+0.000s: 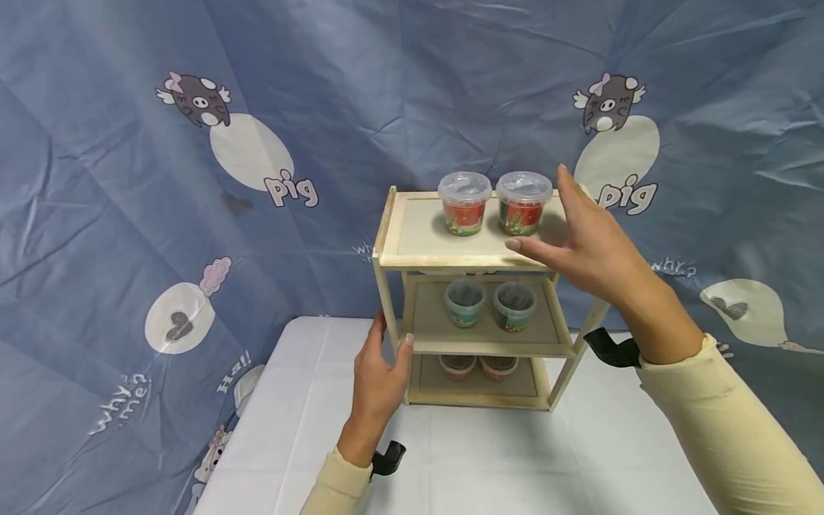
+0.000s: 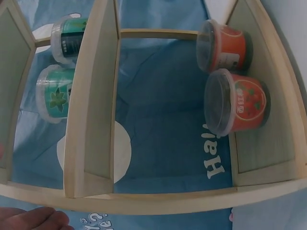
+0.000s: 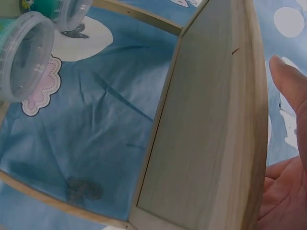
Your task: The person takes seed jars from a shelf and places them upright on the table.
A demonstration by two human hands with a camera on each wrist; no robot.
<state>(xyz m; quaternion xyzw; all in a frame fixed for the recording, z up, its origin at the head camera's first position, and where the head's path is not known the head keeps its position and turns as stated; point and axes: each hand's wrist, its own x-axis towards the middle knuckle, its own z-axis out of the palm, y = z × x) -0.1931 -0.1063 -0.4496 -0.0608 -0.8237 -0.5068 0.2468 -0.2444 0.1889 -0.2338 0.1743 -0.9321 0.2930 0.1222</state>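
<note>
A three-tier wooden rack (image 1: 463, 261) stands on the white table. Two lidded plastic tubs with red labels, the left tub (image 1: 464, 207) and the right tub (image 1: 522, 207), sit side by side on its top shelf. My right hand (image 1: 595, 247) hovers at that shelf's right end, thumb and fingers spread wide, close to the right tub and holding nothing. Beside the rack's left post is my left hand (image 1: 380, 379), its fingers extended and thumb apart; whether it touches the post I cannot tell. Only some left fingers (image 2: 36, 219) show in the left wrist view.
Two green-labelled tubs, one on the left (image 1: 464, 304) and one on the right (image 1: 513, 307), occupy the middle shelf. Two red tubs (image 2: 247, 103) stand on the bottom shelf. A blue pig-print cloth (image 1: 335, 93) hangs behind; the white table (image 1: 309, 400) extends around the rack.
</note>
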